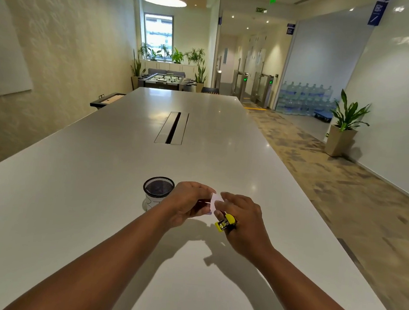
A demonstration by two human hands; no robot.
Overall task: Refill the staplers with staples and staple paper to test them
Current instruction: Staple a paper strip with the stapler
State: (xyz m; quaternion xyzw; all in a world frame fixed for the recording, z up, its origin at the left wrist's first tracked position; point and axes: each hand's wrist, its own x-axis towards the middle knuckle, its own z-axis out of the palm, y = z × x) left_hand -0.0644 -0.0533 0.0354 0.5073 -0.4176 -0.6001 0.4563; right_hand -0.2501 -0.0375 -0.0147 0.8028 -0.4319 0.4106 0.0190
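My left hand (187, 202) and right hand (240, 216) both pinch the paper (216, 199); the right also grips the stapler (226, 222).

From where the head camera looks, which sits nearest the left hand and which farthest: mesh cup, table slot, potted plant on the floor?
1. Mesh cup, just left of the left hand.
2. Table slot, mid-table ahead.
3. Potted plant, far right.
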